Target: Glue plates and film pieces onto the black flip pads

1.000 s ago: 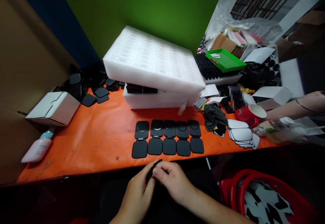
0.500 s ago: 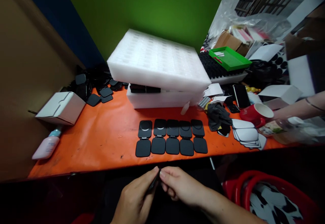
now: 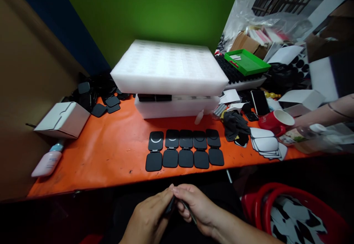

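Observation:
Both my hands are below the table's front edge, fingertips together. My left hand is closed round a black folding wireless charger, seen nearly edge-on and mostly hidden by the fingers. My right hand pinches at its top, and a thin dark edge runs down under those fingers. This edge looks like the charger's other half, though the join is hidden. On the table just beyond lies a row of several unfolded black chargers, square panels hinged in pairs, some with a pale ring on the upper panel.
White foam blocks are stacked behind the row on the orange table. Left are a white box, a pink bottle and loose black panels. Right are a red mug, another person's arm and red buckets.
A thin dark edge now shows under my right fingers, apart from the piece in my left hand. The view has shifted slightly; the chargers on the table lie as before.

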### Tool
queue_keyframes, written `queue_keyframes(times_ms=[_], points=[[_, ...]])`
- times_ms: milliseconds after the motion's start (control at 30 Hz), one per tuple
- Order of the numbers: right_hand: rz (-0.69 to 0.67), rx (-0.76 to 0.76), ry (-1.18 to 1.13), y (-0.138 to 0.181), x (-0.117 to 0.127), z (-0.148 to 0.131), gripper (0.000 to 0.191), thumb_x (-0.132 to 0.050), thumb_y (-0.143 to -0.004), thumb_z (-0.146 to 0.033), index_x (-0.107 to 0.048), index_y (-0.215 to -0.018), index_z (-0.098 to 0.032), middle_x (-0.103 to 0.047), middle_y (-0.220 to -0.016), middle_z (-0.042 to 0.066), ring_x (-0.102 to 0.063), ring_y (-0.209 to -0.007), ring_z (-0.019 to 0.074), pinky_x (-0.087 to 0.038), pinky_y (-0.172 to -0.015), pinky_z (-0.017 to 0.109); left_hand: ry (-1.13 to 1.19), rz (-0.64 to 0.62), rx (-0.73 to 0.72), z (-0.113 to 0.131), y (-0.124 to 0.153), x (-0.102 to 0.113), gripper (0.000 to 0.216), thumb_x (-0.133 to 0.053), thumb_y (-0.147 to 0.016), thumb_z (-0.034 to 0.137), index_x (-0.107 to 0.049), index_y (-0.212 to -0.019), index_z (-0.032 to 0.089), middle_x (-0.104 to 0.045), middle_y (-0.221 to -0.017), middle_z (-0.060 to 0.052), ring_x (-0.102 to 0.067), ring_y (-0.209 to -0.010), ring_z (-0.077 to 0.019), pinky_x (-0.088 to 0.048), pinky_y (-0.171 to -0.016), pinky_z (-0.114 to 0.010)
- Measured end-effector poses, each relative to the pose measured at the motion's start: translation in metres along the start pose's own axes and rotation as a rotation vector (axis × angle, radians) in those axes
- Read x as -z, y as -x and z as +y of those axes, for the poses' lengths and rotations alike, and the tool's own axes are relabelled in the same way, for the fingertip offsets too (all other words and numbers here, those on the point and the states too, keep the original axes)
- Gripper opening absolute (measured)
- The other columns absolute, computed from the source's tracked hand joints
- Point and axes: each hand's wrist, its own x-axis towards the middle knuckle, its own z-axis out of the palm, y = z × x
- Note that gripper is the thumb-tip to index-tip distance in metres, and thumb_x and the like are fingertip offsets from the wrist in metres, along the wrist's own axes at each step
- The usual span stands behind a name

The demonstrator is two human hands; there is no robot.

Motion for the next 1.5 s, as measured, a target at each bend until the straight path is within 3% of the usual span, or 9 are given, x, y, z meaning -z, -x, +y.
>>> queue_keyframes(times_ms=[133, 367, 567, 833, 1067, 1167, 1300, 1400, 1500], points=[[-0.020, 0.016, -0.063, 0.000, 0.001, 0.000, 0.035, -0.054, -0.078, -0.048, -0.049, -0.070, -0.015, -0.040, -0.049, -0.007, -0.028, -0.036, 0.0024, -0.015, -0.037, 0.017, 0.243, 0.034, 0.190, 0.001, -0.004, -0.004, 0.043, -0.047, -0.082, 0.014, -0.047, -0.124, 0.027, -0.062, -0.114, -0.005, -0.061, -0.098, -0.0163, -0.049, -0.083, -0.022], [-0.158, -0.044, -0.120, -0.001, -0.003, -0.021, 0.036, -0.040, -0.086, -0.045, -0.056, -0.084, -0.013, -0.044, -0.055, -0.004, -0.029, -0.038, 0.0022, -0.016, -0.036, 0.015, 0.634, 0.428, 0.865, 0.003, -0.026, 0.006, 0.034, -0.058, -0.076, 0.039, -0.063, -0.099, 0.014, -0.070, -0.092, -0.007, -0.064, -0.088, -0.0237, -0.050, -0.081, -0.032], [-0.139, -0.102, -0.026, 0.001, -0.007, -0.027, 0.019, -0.050, -0.081, -0.032, -0.053, -0.078, -0.014, -0.047, -0.061, -0.002, -0.035, -0.041, 0.0023, -0.017, -0.036, 0.014, 0.497, 0.334, 0.512, 0.008, -0.019, 0.012, 0.024, -0.057, -0.079, 0.023, -0.063, -0.102, 0.022, -0.069, -0.096, -0.004, -0.066, -0.083, -0.0175, -0.051, -0.075, -0.024], [-0.292, -0.391, -0.484, 0.004, 0.000, -0.024, 0.025, -0.049, -0.081, -0.039, -0.053, -0.079, -0.014, -0.045, -0.053, -0.003, -0.036, -0.039, 0.0049, -0.017, -0.034, 0.014, 0.386, 0.162, 0.064, 0.011, -0.008, 0.019, 0.053, -0.051, -0.078, 0.003, -0.046, -0.123, 0.031, -0.064, -0.111, -0.004, -0.061, -0.098, -0.0180, -0.050, -0.082, -0.027], [-0.200, -0.418, -0.595, 0.005, -0.016, -0.021, 0.032, -0.047, -0.083, -0.042, -0.049, -0.067, -0.015, -0.037, -0.045, -0.006, -0.028, -0.034, 0.0037, -0.019, -0.033, 0.013, 0.409, 0.220, 0.104, 0.016, -0.002, 0.010, 0.052, -0.049, -0.080, 0.005, -0.047, -0.122, 0.035, -0.061, -0.115, -0.002, -0.059, -0.102, -0.0194, -0.049, -0.085, -0.031], [-0.238, -0.345, -0.562, 0.004, -0.014, -0.021, 0.034, -0.044, -0.085, -0.045, -0.051, -0.072, -0.015, -0.038, -0.048, -0.005, -0.030, -0.036, 0.0035, -0.021, -0.036, 0.014, 0.423, 0.321, 0.324, 0.008, -0.007, 0.016, 0.035, -0.052, -0.081, 0.013, -0.056, -0.110, 0.032, -0.066, -0.104, -0.002, -0.062, -0.093, -0.0175, -0.050, -0.081, -0.028], [-0.271, -0.152, -0.438, 0.002, -0.007, -0.025, 0.034, -0.040, -0.086, -0.049, -0.053, -0.081, -0.018, -0.037, -0.051, -0.006, -0.027, -0.037, 0.0035, -0.018, -0.036, 0.016, 0.440, 0.629, 0.711, -0.039, -0.031, 0.048, 0.044, -0.058, -0.077, 0.033, -0.045, -0.117, 0.023, -0.062, -0.103, -0.006, -0.062, -0.090, -0.0203, -0.052, -0.074, -0.031], [-0.234, -0.110, -0.348, -0.001, -0.006, -0.026, 0.035, -0.039, -0.086, -0.051, -0.052, -0.081, -0.019, -0.036, -0.051, -0.006, -0.025, -0.037, 0.0032, -0.014, -0.036, 0.016, 0.277, 0.471, 0.682, -0.089, -0.055, 0.070, 0.059, -0.049, -0.080, 0.041, -0.028, -0.130, 0.018, -0.061, -0.097, -0.007, -0.063, -0.080, -0.0195, -0.053, -0.066, -0.033], [-0.180, -0.083, -0.271, -0.001, -0.006, -0.023, 0.036, -0.039, -0.086, -0.052, -0.052, -0.080, -0.018, -0.036, -0.051, -0.006, -0.026, -0.037, 0.0031, -0.014, -0.037, 0.017, 0.140, 0.408, 0.650, -0.126, -0.072, 0.078, 0.056, -0.049, -0.078, 0.040, -0.037, -0.127, 0.017, -0.060, -0.099, -0.009, -0.061, -0.088, -0.0237, -0.050, -0.074, -0.040]])
